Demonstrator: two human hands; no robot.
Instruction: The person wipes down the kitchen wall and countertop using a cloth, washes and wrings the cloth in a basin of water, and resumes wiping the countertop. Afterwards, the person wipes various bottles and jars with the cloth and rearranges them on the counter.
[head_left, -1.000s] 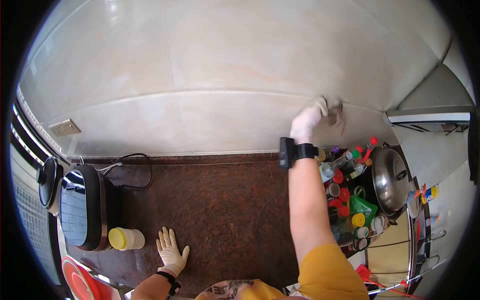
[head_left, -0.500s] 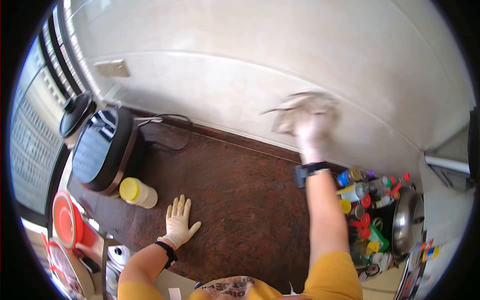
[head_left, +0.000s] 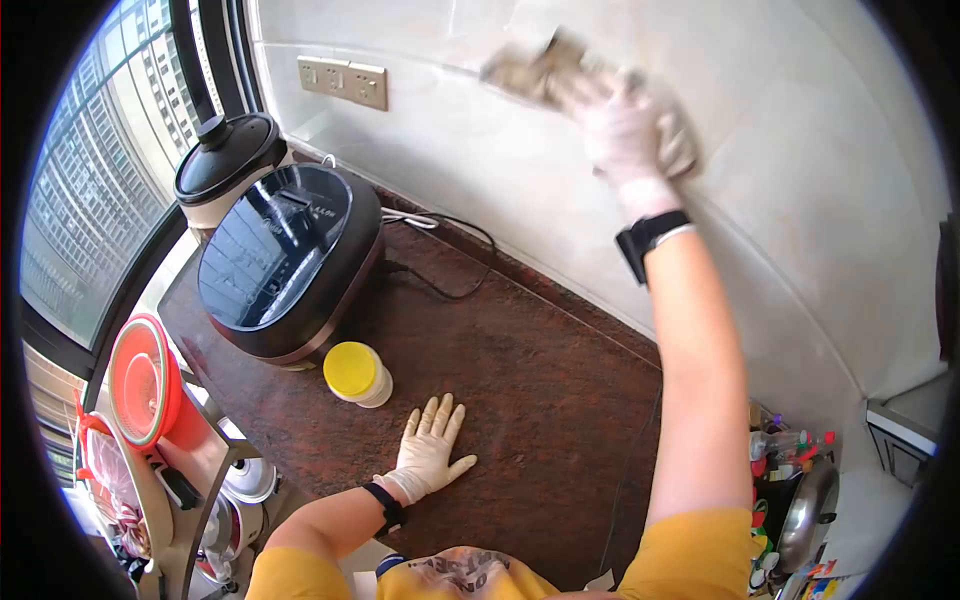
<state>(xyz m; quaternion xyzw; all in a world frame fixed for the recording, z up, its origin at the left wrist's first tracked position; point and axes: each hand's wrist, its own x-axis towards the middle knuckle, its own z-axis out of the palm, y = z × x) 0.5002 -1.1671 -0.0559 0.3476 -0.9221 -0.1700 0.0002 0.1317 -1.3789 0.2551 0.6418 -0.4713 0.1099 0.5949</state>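
In a pale glove, my right hand (head_left: 622,130) presses a bunched, brownish cloth (head_left: 535,75) against the light tiled wall (head_left: 480,150). The cloth is blurred, and parts of it stick out on both sides of the hand. My left hand (head_left: 430,450), gloved too, lies flat on the dark reddish-brown countertop (head_left: 530,480) with its fingers spread and nothing in them. Just beyond its fingertips stands a jar with a yellow lid (head_left: 352,370).
A black rice cooker (head_left: 285,265) stands at the left with its cord along the wall. Behind it is a lidded pot (head_left: 225,160), near wall sockets (head_left: 342,82). Red baskets (head_left: 145,380) sit at far left. Bottles (head_left: 785,440) and a metal lid (head_left: 808,515) crowd the right.
My right hand has carried the cloth higher up the wall. The camera view has shifted, so the counter items appear farther right. My left hand stays flat on the counter.
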